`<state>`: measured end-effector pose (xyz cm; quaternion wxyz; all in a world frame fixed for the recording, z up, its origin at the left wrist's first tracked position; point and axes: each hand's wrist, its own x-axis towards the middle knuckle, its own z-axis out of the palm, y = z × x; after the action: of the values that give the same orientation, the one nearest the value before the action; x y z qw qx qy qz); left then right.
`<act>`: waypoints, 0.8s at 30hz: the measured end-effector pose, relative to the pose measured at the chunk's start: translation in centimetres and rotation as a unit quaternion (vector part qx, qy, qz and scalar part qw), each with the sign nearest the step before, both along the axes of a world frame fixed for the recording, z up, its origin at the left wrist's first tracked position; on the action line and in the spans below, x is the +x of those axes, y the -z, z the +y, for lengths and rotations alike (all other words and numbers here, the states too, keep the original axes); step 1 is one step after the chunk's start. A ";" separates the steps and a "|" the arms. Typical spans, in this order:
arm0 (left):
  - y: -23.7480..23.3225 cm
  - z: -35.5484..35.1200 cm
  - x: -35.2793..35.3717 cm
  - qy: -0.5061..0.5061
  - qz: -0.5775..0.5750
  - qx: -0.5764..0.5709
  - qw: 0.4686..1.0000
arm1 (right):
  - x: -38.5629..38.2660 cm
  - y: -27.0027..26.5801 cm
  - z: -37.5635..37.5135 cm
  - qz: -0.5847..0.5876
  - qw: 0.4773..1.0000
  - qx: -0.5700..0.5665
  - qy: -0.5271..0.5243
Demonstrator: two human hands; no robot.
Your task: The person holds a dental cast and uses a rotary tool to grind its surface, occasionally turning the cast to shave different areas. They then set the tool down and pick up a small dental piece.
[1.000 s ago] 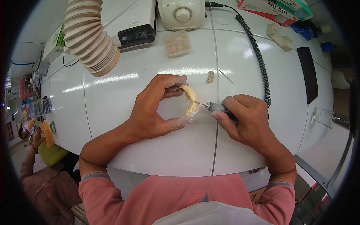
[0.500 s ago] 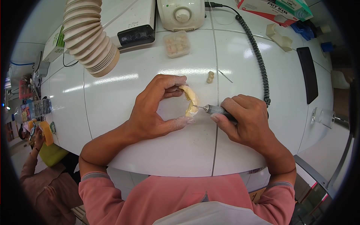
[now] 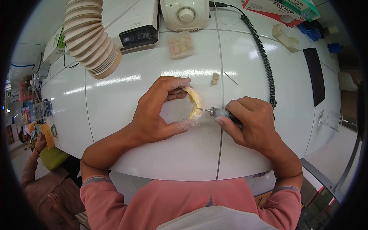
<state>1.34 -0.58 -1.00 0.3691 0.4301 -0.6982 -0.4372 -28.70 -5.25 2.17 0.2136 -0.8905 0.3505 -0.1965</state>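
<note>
A pale yellow, curved dental cast (image 3: 196, 100) is gripped at its two ends by my left hand (image 3: 155, 109), between the dusty thumb and fingers. My right hand (image 3: 251, 119) is closed round a rotary handpiece (image 3: 222, 113). The thin bur at its tip points left and meets the outer side of the cast near its lower end. White dust coats my left fingertips and the right thumb. Beyond the cast, a small beige piece like joined teeth (image 3: 215, 79) lies on the table beside a thin metal bur (image 3: 230, 78).
A ribbed suction hose (image 3: 90, 38) hangs at upper left. Behind stand a control box with a knob (image 3: 185, 15) and a clear box of tooth-like pieces (image 3: 180, 45). A coiled cord (image 3: 262, 53) runs down the right. At far left sits another person (image 3: 53, 188).
My hands, the cast and the handpiece stay almost exactly in place. At far left, the other person's arm and hand have shifted slightly.
</note>
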 end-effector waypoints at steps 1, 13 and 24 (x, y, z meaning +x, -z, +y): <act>0.0 0.0 0.0 -0.001 0.000 0.000 1.000 | 0.0 0.0 0.0 -0.001 1.000 0.000 0.002; 0.2 0.0 0.1 0.001 0.005 -0.004 1.000 | -0.1 0.1 -0.1 0.009 1.000 0.001 -0.006; 0.2 -0.1 0.1 0.006 0.009 -0.004 1.000 | 0.0 -0.4 -0.2 0.015 1.000 0.007 -0.008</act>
<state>1.45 -0.73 -1.19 0.3744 0.4207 -0.6992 -0.4404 -28.71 -5.46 2.56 0.2157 -0.8948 0.3476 -0.1789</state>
